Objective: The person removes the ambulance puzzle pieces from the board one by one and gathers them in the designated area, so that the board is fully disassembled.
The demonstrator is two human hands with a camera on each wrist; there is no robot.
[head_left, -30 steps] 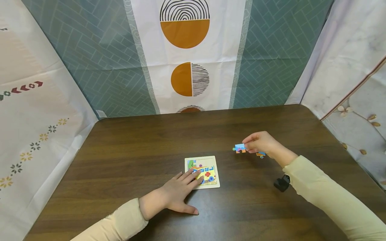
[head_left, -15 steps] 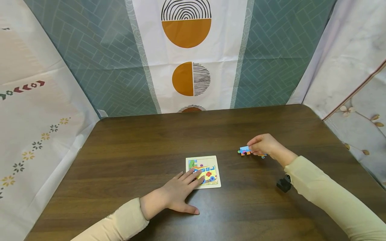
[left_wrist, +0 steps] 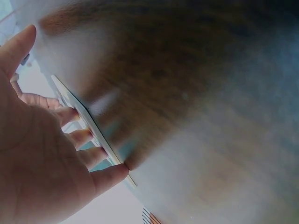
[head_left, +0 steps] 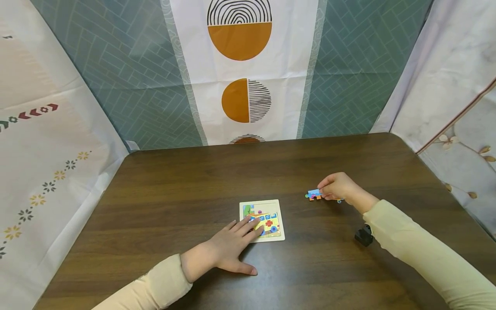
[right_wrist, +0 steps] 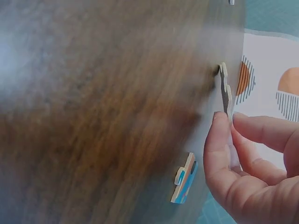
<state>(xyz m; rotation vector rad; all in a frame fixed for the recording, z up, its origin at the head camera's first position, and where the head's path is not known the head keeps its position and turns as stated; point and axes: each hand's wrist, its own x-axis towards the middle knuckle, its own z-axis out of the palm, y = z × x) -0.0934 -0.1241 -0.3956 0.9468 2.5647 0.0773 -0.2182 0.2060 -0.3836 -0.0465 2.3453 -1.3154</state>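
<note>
On the brown table lies a small jigsaw puzzle board (head_left: 281, 234) with a light wooden frame and a yellow bus picture. My left hand (head_left: 232, 247) rests its spread fingers on the board's left part, hiding some of the picture; the left wrist view shows the fingertips touching the frame's edge (left_wrist: 126, 173). To the right, my right hand (head_left: 339, 187) pinches a blue and orange puzzle piece (head_left: 314, 194) between thumb and finger. In the right wrist view this piece (right_wrist: 225, 93) appears edge-on, slightly off the table. Another puzzle piece (right_wrist: 185, 181) lies flat beneath that hand, mostly hidden in the head view.
A black camera (head_left: 364, 236) is worn at the right wrist. The wooden table (head_left: 174, 181) ends at a patterned curtain (head_left: 155, 86) behind, with light cloths (head_left: 58, 150) hanging at the sides.
My right hand has shifted slightly right and lowered the pinched puzzle piece toward the table, over the other piece. In the last half second little has moved. My left hand stays on the board.
</note>
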